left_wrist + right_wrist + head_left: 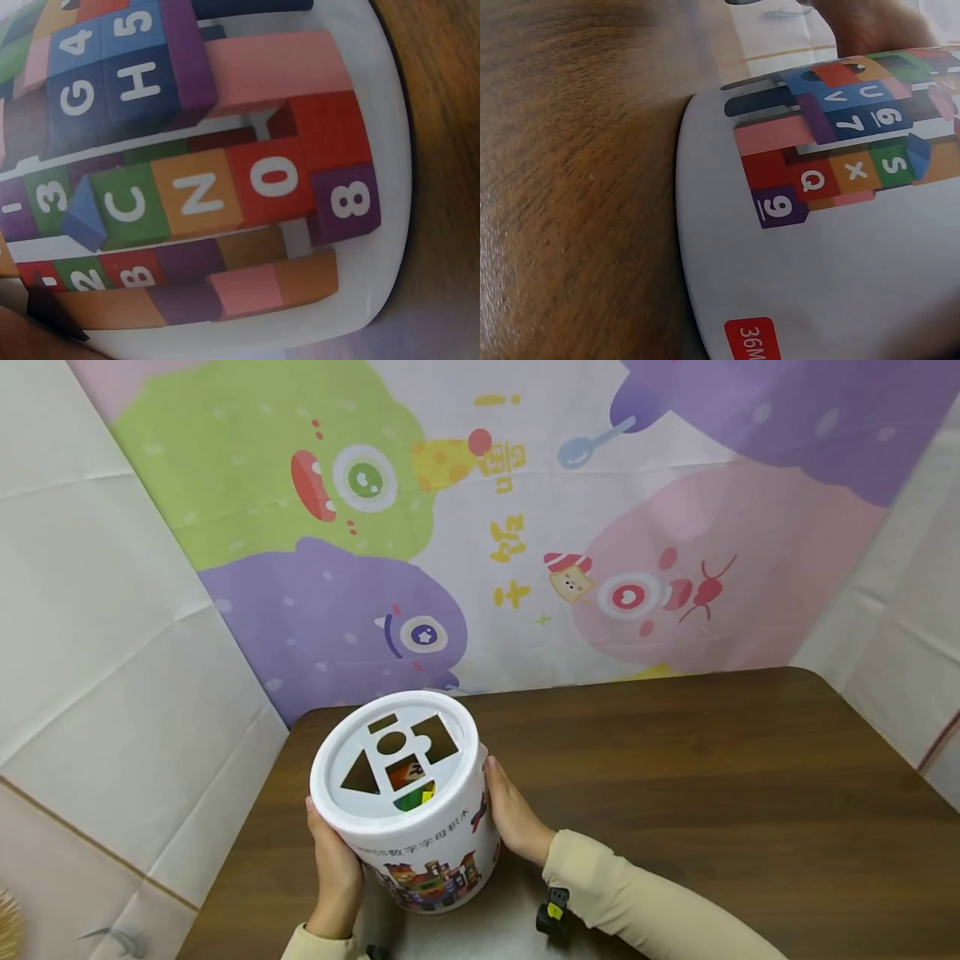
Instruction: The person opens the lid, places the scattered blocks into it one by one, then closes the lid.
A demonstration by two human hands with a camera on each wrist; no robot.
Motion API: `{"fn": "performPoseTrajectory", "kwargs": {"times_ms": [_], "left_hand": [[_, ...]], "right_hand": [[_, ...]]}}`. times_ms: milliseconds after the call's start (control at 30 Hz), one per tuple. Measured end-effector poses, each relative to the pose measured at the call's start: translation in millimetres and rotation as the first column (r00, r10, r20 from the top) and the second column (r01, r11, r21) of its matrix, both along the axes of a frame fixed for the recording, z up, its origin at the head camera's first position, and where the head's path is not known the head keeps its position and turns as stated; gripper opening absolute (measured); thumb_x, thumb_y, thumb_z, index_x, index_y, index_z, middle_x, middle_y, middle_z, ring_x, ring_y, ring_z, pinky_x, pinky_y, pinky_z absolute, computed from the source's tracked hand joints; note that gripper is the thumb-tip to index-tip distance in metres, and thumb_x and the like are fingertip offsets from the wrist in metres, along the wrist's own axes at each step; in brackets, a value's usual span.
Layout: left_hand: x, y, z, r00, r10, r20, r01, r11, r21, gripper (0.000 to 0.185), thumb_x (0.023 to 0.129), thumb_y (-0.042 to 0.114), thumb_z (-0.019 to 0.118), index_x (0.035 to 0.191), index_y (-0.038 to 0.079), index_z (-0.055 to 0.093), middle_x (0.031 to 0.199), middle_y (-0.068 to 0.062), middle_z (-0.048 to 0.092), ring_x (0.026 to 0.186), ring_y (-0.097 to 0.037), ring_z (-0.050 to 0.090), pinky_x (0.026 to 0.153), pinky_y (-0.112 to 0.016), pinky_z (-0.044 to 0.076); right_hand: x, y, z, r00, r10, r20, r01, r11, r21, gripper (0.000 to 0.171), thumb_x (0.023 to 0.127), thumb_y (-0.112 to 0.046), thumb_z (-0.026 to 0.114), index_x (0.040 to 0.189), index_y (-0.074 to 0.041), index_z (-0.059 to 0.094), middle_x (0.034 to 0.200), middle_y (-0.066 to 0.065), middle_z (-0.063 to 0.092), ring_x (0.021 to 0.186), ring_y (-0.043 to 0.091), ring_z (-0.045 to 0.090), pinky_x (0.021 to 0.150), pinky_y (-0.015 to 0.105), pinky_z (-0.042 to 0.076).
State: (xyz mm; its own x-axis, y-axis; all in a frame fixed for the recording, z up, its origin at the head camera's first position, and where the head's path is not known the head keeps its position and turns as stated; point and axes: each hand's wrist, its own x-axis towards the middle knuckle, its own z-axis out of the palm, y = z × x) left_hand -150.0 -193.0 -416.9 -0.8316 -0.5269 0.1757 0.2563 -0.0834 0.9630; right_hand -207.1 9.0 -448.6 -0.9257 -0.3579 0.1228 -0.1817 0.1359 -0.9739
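A white cylindrical bucket [420, 827] of toy blocks is tilted at the table's left front. My left hand [336, 864] grips its left side; my right hand [517, 818] grips the right side. The white lid [447, 779] has cut-out shapes, including a triangle, a circle and rectangles. Through the holes show a red-orange block [407, 774] and green and yellow pieces. In the left wrist view, printed letter and number blocks [199, 195] cover the bucket wall. The right wrist view shows a similar print [847, 169] and a red label [751, 341]. Most fingertips are hidden.
A dark brown wooden table [660, 793] extends to the right. Below the bucket is a pale grey surface [480, 935]. Behind the table hangs a cartoon-printed cloth [517, 668], with white panels [82, 610] on the left. A black strapped device [553, 912] sits at the right wrist.
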Motion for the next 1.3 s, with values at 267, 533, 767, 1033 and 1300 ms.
{"fn": "performPoseTrajectory", "kwargs": {"times_ms": [267,533,767,1033,1300], "left_hand": [[-3.5,6.3,-1.3,0.998,-0.047,0.03,0.048,0.998,-0.03,0.052,0.104,0.051,0.012,0.122,0.021,0.051,0.071,0.011,0.05,0.075,-0.002,0.052,0.088,-0.017,0.036],[-9.4,29.6,-4.2,0.983,-0.163,0.085,0.168,0.984,-0.054,0.066,0.104,0.051,0.008,0.139,0.009,0.044,0.085,0.011,0.056,0.09,-0.001,0.053,0.095,-0.015,0.034],[-18.1,51.8,-6.9,0.954,-0.286,0.096,0.291,0.956,-0.044,0.071,0.103,0.053,0.007,0.146,0.005,0.037,0.1,0.01,0.057,0.101,-0.002,0.052,0.098,-0.016,0.033],[-21.2,73.3,-6.9,0.903,-0.423,0.074,0.426,0.905,-0.016,0.073,0.104,0.053,0.007,0.148,0.0,0.031,0.104,0.01,0.056,0.102,-0.002,0.053,0.1,-0.016,0.033],[-20.4,94.3,-8.8,0.849,-0.526,0.059,0.528,0.849,-0.03,0.07,0.105,0.048,0.007,0.153,0.0,0.023,0.138,-0.016,0.044,0.118,0.001,0.043,0.105,-0.013,0.027]], "right_hand": [[-0.5,8.6,0.6,0.999,-0.041,0.003,0.041,0.999,-0.02,0.067,0.106,-0.041,0.004,0.153,0.004,0.02,0.159,0.026,0.021,0.148,0.041,0.017,0.119,0.059,0.011],[-2.0,34.3,-2.7,0.99,-0.136,-0.028,0.134,0.99,-0.052,0.07,0.106,-0.042,0.001,0.15,0.006,0.025,0.153,0.028,0.031,0.144,0.041,0.026,0.118,0.059,0.014],[-1.2,60.1,-5.1,0.982,-0.173,-0.077,0.163,0.979,-0.125,0.066,0.106,-0.039,0.001,0.153,0.006,0.017,0.157,0.026,0.025,0.146,0.039,0.021,0.12,0.057,0.008],[6.5,87.7,-4.8,0.968,-0.24,-0.075,0.233,0.968,-0.093,0.069,0.105,-0.041,-0.001,0.15,0.003,0.028,0.134,0.027,0.048,0.129,0.023,0.041,0.117,0.04,0.021],[13.1,115.3,-6.9,0.953,-0.294,-0.069,0.287,0.953,-0.095,0.071,0.105,-0.042,-0.001,0.148,0.003,0.031,0.12,0.024,0.053,0.104,-0.007,0.048,0.1,0.01,0.027]]}}
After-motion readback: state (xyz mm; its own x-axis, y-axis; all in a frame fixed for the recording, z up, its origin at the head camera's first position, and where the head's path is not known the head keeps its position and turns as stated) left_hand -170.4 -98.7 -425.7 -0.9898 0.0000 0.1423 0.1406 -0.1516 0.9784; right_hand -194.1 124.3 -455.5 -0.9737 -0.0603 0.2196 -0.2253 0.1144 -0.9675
